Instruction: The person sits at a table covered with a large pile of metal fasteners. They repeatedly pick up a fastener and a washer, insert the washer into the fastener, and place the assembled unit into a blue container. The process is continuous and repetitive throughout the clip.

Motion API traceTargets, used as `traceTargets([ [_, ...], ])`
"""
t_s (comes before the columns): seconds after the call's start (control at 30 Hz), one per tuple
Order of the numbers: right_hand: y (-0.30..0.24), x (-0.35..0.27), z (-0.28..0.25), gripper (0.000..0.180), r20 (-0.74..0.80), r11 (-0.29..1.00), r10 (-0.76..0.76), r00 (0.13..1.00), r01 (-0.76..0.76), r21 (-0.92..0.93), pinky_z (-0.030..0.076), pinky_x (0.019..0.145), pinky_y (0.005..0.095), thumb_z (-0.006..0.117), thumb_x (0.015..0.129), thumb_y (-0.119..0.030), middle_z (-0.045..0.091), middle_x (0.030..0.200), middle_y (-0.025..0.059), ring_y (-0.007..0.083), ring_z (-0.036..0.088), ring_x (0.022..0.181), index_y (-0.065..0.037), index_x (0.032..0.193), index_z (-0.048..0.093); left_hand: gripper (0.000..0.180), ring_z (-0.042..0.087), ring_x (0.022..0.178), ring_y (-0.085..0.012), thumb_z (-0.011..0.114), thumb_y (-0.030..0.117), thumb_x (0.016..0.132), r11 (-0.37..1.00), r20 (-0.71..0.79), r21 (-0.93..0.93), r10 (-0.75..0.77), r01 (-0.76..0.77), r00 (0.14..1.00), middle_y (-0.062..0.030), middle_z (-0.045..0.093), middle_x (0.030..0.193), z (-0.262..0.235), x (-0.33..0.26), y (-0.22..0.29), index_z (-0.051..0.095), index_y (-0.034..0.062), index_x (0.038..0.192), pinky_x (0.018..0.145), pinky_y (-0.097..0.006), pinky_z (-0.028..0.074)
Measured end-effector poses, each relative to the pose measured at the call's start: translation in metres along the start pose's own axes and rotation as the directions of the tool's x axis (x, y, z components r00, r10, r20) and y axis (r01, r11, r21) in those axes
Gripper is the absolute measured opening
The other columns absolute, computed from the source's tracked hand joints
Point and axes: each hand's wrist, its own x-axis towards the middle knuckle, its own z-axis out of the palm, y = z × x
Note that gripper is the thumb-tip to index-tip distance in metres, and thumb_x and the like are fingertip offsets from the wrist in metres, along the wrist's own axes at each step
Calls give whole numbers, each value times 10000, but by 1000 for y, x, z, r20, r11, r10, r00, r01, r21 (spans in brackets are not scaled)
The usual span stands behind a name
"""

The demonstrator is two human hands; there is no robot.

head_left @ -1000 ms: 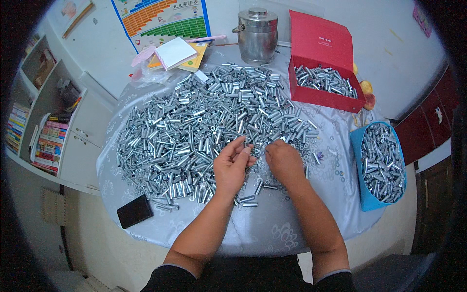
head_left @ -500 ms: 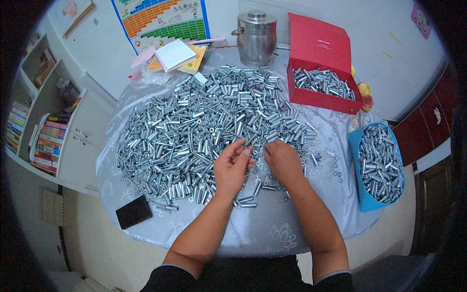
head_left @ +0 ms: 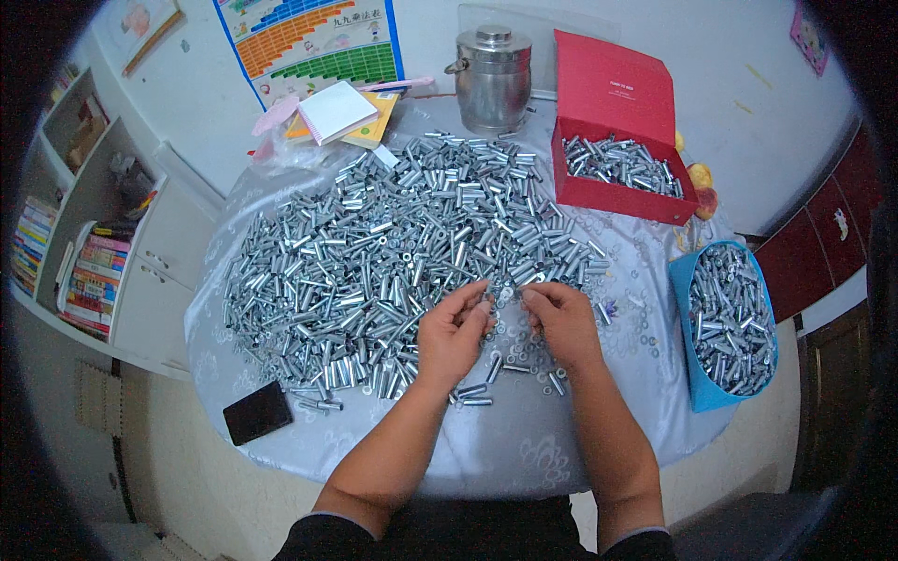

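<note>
A wide heap of silvery metal sleeves, mixed with washers and bolt-like parts, spreads over the table. My left hand is at the heap's near right side, thumb and fingers curled together; whatever sits between them is too small to make out. Just right of it, my right hand has its fingertips pinched, and their contents cannot be made out either. The hands are a short gap apart, with small washers lying between them. A few loose sleeves rest on the cloth below the hands.
A red box of metal parts stands open at the back right. Beside the table's right edge is a blue bin, also full. A black phone lies front left. At the back are a steel canister and a notebook.
My right hand has shifted to the right and slightly nearer, widening the gap between the hands. My left hand has moved slightly toward me, its fingers more curled.
</note>
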Motion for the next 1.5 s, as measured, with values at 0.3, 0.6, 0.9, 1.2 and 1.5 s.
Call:
traceTargets([
  [0.3, -7, -12, -5, 190, 190, 840, 104, 976, -189, 509, 436, 504, 229, 626, 896, -154, 602, 748, 25, 84, 521, 578, 25, 947, 660, 268, 647, 757, -172, 653, 81, 841, 849, 113, 475, 201, -230, 973, -117, 689, 939, 4, -2, 2, 680, 75, 1108, 685, -272, 502],
  [0.6, -10, -13, -8, 175, 153, 856, 132, 979, -191, 481, 428, 470, 233, 640, 874, -130, 593, 696, 34, 94, 517, 529, 37, 924, 666, 255, 677, 910, -261, 643, 48, 837, 758, 240, 515, 321, -400, 916, -151, 690, 1014, 9, -6, 10, 683, 54, 1089, 791, -317, 518],
  [0.9, -3, -10, -11, 151, 182, 866, 141, 973, -210, 455, 435, 463, 240, 653, 860, -126, 601, 691, 47, 104, 523, 520, 25, 852, 659, 298, 678, 858, -285, 622, 17, 837, 691, 285, 534, 396, -487, 873, -157, 688, 988, 8, -4, 8, 669, 74, 1125, 741, -329, 530],
  [1.2, -4, -10, -18, 161, 235, 846, 170, 957, -264, 464, 446, 474, 247, 659, 859, -140, 601, 705, 43, 110, 530, 533, 20, 875, 658, 353, 674, 894, -302, 627, 26, 820, 606, 398, 582, 368, -541, 840, -156, 684, 1027, 10, -5, 15, 651, 87, 1167, 772, -347, 530],
  [1.5, -11, -17, -13, 149, 75, 873, 87, 993, -113, 475, 463, 515, 237, 646, 879, -121, 609, 722, 38, 105, 541, 554, 25, 907, 657, 289, 678, 896, -257, 622, 40, 843, 756, 274, 507, 314, -414, 909, -142, 690, 1012, 10, -7, 14, 664, 61, 1128, 800, -318, 514],
])
